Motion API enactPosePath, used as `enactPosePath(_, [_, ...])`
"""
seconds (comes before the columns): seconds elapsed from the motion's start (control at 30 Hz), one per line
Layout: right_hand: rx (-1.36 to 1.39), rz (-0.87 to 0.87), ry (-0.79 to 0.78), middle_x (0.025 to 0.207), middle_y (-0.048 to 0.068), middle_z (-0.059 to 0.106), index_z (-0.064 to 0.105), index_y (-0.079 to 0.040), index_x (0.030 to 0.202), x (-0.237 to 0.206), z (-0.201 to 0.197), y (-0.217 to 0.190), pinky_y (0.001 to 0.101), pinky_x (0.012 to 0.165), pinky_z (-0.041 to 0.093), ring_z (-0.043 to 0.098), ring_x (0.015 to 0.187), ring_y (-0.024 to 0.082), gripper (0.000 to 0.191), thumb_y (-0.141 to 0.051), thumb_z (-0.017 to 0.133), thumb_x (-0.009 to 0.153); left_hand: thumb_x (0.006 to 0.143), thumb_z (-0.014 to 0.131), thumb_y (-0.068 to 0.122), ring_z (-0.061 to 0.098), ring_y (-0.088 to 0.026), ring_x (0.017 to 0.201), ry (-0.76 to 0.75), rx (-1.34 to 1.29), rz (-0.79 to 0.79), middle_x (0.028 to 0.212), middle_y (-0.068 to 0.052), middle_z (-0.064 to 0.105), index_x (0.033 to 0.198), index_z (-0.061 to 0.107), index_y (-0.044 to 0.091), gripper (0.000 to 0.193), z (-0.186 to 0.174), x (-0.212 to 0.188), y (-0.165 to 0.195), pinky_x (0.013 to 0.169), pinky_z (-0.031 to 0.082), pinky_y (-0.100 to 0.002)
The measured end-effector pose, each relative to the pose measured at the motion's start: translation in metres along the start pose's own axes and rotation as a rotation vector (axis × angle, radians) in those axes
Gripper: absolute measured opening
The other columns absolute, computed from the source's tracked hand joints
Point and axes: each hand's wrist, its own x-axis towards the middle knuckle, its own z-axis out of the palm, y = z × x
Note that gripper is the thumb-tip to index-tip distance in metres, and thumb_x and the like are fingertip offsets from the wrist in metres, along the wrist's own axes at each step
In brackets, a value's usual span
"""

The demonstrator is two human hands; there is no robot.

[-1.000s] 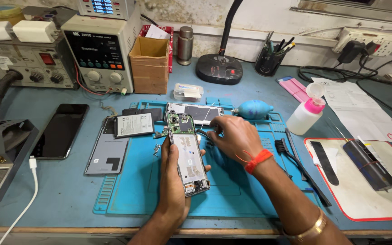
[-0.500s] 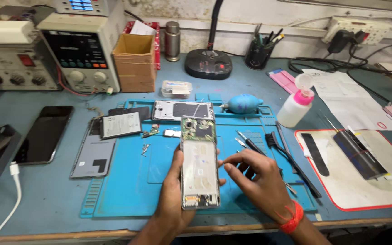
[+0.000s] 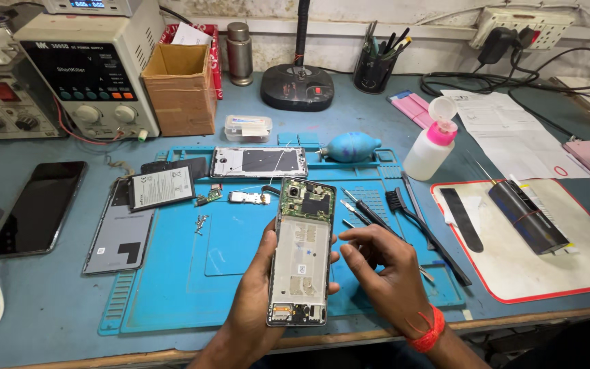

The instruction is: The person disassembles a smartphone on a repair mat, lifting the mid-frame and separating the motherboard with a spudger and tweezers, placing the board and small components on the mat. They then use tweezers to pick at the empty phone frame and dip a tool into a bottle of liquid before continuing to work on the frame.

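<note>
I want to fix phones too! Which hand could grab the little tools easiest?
Probably the right hand: it is empty and hovers beside the black-handled tools on the blue rubber mat. The left hand holds the opened, backless phone.

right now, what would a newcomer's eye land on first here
The opened phone, back off and circuit board bare, stands out: the left hand holds it over the blue work mat, the right hand beside it. Next come the pink-capped white bottle at the mat's right and the bench power supply at back left.

blue-topped workbench with worn wooden front edge, rough whitewashed wall behind, wall socket strip, bright even light
</note>
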Motion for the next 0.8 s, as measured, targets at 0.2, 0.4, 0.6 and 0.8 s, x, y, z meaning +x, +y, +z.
enactPosePath(0.2, [0.049,0.069,0.015,0.08,-0.001,0.065,0.071,-0.005,0.117,-0.001,-0.001,0.002,0.022,0.053,0.045,0.055,0.063,0.003,0.026,-0.012,0.072,0.092,0.106,0.033,0.049,0.067,-0.03,0.115,-0.088,-0.039,0.014,0.131,-0.017,0.063,0.15,0.042,0.015,0.057,-0.003,0.003,-0.004,0.086,0.064,-0.048])
enactPosePath(0.4, [0.075,0.04,0.021,0.085,0.0,0.064,0.067,-0.006,0.124,-0.002,-0.002,0.003,0.0215,0.056,0.046,0.055,0.067,0.004,0.03,-0.012,0.071,0.094,0.105,0.033,0.049,0.067,-0.032,0.115,-0.047,-0.044,-0.012,0.132,-0.016,0.062,0.15,0.04,0.015,0.057,-0.001,0.004,-0.004,0.083,0.064,-0.048])
enactPosePath(0.6, [0.207,0.177,0.018,0.092,0.001,0.073,0.051,-0.01,0.143,0.002,-0.002,0.004,0.0221,0.05,0.05,0.065,0.069,0.007,0.056,-0.015,0.069,0.09,0.105,0.032,0.047,0.066,-0.032,0.117,-0.11,0.068,0.019,0.137,-0.016,0.061,0.156,0.033,0.018,0.058,0.002,0.003,-0.005,0.083,0.064,-0.046])
enactPosePath(0.8, [0.446,0.262,-0.115,0.085,0.008,0.069,0.041,-0.008,0.151,0.012,-0.01,0.008,0.0243,0.049,0.049,0.067,0.065,0.011,0.073,-0.009,0.075,0.086,0.107,0.03,0.042,0.066,-0.028,0.115,-0.111,0.102,-0.014,0.135,-0.015,0.06,0.156,0.032,0.017,0.055,0.009,-0.002,-0.009,0.085,0.064,-0.047])
